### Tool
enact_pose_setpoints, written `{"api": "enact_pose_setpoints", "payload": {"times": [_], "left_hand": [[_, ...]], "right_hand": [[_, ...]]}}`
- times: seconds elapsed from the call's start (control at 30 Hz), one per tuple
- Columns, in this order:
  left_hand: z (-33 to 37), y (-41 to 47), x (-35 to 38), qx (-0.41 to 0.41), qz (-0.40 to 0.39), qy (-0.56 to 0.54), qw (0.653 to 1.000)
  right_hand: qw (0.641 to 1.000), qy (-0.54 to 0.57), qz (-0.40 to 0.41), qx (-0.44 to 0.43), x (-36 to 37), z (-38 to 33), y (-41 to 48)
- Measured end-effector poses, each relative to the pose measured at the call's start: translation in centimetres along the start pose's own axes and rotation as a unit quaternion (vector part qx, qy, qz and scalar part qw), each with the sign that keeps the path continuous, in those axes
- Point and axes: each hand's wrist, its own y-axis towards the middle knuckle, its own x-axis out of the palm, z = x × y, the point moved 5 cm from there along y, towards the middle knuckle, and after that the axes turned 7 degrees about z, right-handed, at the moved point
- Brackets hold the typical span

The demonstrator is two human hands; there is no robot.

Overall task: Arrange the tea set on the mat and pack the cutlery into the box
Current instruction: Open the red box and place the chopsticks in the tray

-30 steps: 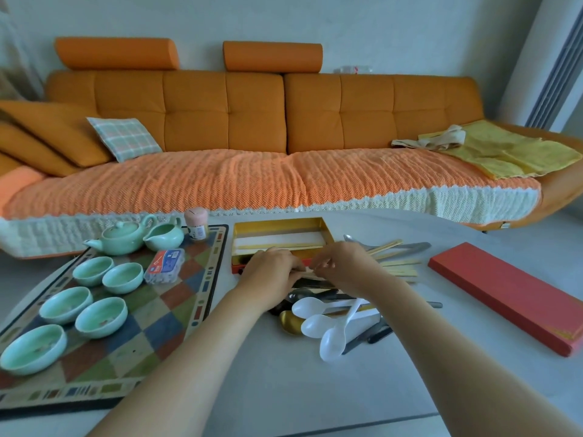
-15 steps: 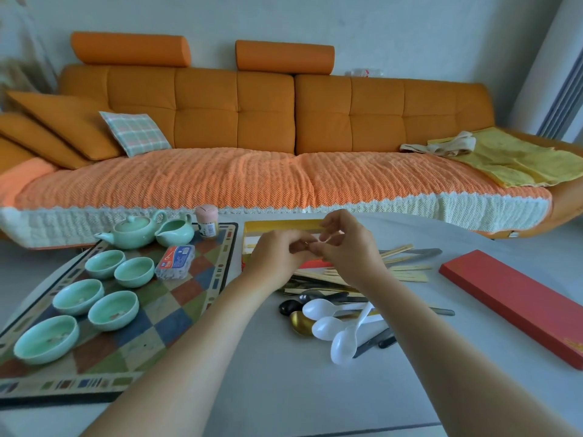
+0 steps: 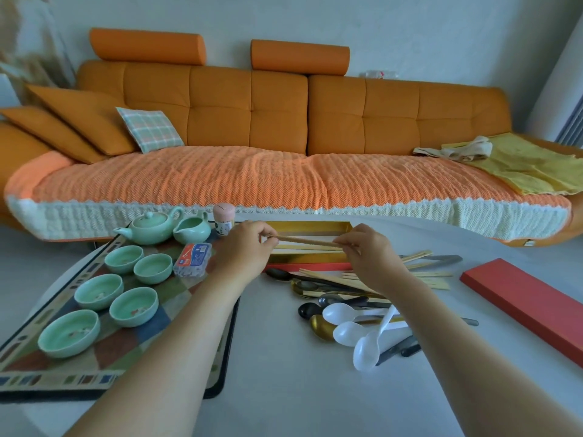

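both hands have spread apart since half a second ago, when they were bunched together over the box. now the left hand (image 3: 244, 250) and right hand (image 3: 369, 253) are at opposite ends of a pair of pale wooden chopsticks (image 3: 306, 241). left thumb and fingers pinch the left end, right thumb and fingers pinch the right end. the sticks are held roughly level, crosswise, just above the open red cardboard box with gold lining (image 3: 310, 267). more wooden sticks lie lengthwise inside it.

the box sits on the white table (image 3: 284, 389), just right of the patchwork checked mat (image 3: 176, 299). the flat red box lid (image 3: 523, 304) lies well apart on the right.

a loose cutlery pile lies on the near side of the box: spare wooden chopsticks (image 3: 426, 274), three white plastic spoons (image 3: 344, 313), gold and black metal spoons (image 3: 318, 324), and dark handles partly hidden under the right forearm.

on the mat: pale green ceramic teapot (image 3: 151, 228), matching green pitcher (image 3: 192, 230) just beside it, five pale green ceramic cups (image 3: 134, 305) in loose rows, and a blue and orange plastic packet (image 3: 192, 258). a small pink-lidded jar (image 3: 224, 219) stands at the far corner. an orange sofa (image 3: 246, 105) is behind.
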Motion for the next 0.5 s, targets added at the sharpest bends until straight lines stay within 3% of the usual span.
{"api": "enact_pose_setpoints", "payload": {"times": [0.13,0.2,0.3,0.4,0.5], "left_hand": [[0.6,-0.3,1.0,0.103,0.015,0.116,0.988],[0.8,-0.6,2.0,0.140,-0.017,0.130,0.981],[0.6,-1.2,3.8,0.162,-0.096,0.147,0.971],[0.4,-1.2,4.5,0.177,-0.128,0.192,0.957],[0.5,-0.8,4.5,0.179,-0.139,0.232,0.946]], "right_hand": [[0.998,-0.051,0.023,-0.030,1.1,0.0,1.3],[0.997,-0.071,0.023,-0.028,1.7,0.0,1.9],[0.998,-0.063,0.008,0.031,2.6,0.3,2.3],[0.994,-0.031,-0.010,0.103,3.0,0.6,2.3],[0.994,-0.024,-0.039,0.099,3.0,0.0,1.9]]}}
